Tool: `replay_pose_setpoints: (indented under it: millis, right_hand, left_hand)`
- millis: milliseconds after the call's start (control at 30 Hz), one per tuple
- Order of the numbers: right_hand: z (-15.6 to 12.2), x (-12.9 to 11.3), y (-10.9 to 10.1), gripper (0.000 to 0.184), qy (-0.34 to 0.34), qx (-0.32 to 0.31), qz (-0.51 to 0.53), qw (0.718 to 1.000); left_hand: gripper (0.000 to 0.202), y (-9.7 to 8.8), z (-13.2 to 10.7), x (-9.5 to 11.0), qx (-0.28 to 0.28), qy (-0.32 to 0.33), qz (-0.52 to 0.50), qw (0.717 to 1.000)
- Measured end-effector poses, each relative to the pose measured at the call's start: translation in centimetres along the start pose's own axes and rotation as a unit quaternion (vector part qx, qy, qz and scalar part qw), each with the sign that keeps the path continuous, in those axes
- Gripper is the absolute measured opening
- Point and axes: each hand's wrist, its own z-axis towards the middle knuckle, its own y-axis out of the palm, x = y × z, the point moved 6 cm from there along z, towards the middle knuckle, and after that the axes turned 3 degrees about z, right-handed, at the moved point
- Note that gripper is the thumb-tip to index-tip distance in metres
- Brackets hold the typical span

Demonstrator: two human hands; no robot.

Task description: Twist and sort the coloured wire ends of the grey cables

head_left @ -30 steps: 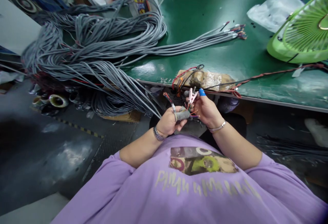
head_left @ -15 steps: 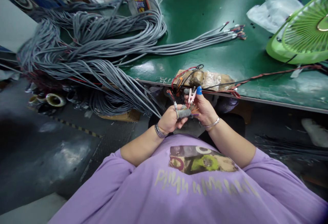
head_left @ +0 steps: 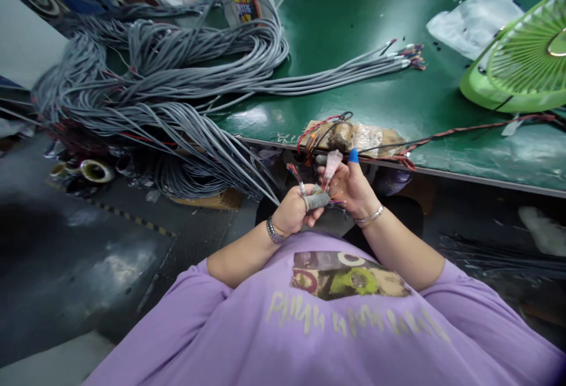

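Note:
My left hand (head_left: 295, 209) is closed round the end of a grey cable (head_left: 247, 178) whose stripped coloured wires (head_left: 292, 171) fan out above my fist; a grey fabric cot covers one finger. My right hand (head_left: 351, 188), with a blue cot on one fingertip, pinches a pale pink clip (head_left: 331, 164) against those wires. Both hands hover just below the front edge of the green table (head_left: 354, 32), in front of my purple shirt.
A big tangle of grey cables (head_left: 168, 73) spills from the table's left side to the floor. A bundle with coloured ends (head_left: 409, 55) lies mid-table. A green fan (head_left: 522, 62), a plastic bag (head_left: 475, 17), a taped block with red and black wires (head_left: 349, 135), tape rolls (head_left: 91, 171).
The hands stayed together at the table edge. The pink clip in my right hand looks closed and blurred now, where it showed open jaws before.

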Motion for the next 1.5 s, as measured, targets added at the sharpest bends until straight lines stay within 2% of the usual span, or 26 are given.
replay_pose_setpoints:
  millis: [167,300,467,600,733,900,1033,1100,1200,1333,1400,1500]
  right_hand:
    - [-0.8,-0.2,-0.2,0.057,0.016,-0.002,-0.028,0.999]
    - [-2.0,-0.1,-0.6,0.055,0.039,-0.024,-0.1,0.994]
    - [-3.2,-0.8,-0.6,0.04,-0.02,-0.025,-0.227,0.973]
    - [-3.2,-0.9,-0.6,0.031,-0.044,-0.008,-0.235,0.971]
    - [-3.4,-0.2,-0.5,0.024,-0.051,0.023,-0.201,0.978]
    - [-3.5,1.3,-0.4,0.018,-0.031,0.082,-0.071,0.994]
    - [-2.8,-0.1,-1.8,0.021,-0.06,0.131,0.056,0.988]
    - [-2.7,-0.9,-2.7,0.021,-0.068,0.145,0.076,0.984]
    - [-2.8,-0.6,-3.1,0.023,-0.027,0.129,0.052,0.99]
    - [-3.4,1.2,-2.1,0.042,0.046,0.057,-0.038,0.997]
    - [-3.6,1.4,-1.5,0.045,0.044,0.027,-0.092,0.994]
    - [-3.6,1.0,-0.8,0.038,0.008,0.015,-0.157,0.987]
  left_hand:
    - [0.038,-0.4,-0.6,0.4,0.046,0.058,0.039,0.996]
    - [0.035,-1.0,-0.6,0.4,0.079,0.081,0.099,0.989]
    - [0.032,-0.9,-0.4,0.1,0.074,0.078,0.135,0.985]
    - [0.035,-0.8,-0.5,-0.1,0.079,0.064,0.132,0.986]
    - [0.036,-0.7,-0.4,-0.4,0.075,0.059,0.125,0.988]
    - [0.036,-0.5,-0.4,-0.6,0.073,0.059,0.125,0.988]
    - [0.037,0.2,-0.7,-1.2,0.039,0.02,0.131,0.99]
    - [0.037,0.1,-0.8,-1.3,0.039,0.014,0.117,0.992]
    - [0.036,-0.8,-0.9,-0.9,0.08,0.039,0.083,0.993]
    - [0.038,-1.3,-0.7,-0.7,0.096,0.051,0.072,0.991]
    - [0.038,-1.3,-0.7,-0.7,0.091,0.05,0.076,0.992]
    - [0.038,-1.1,-0.6,-0.9,0.086,0.05,0.088,0.991]
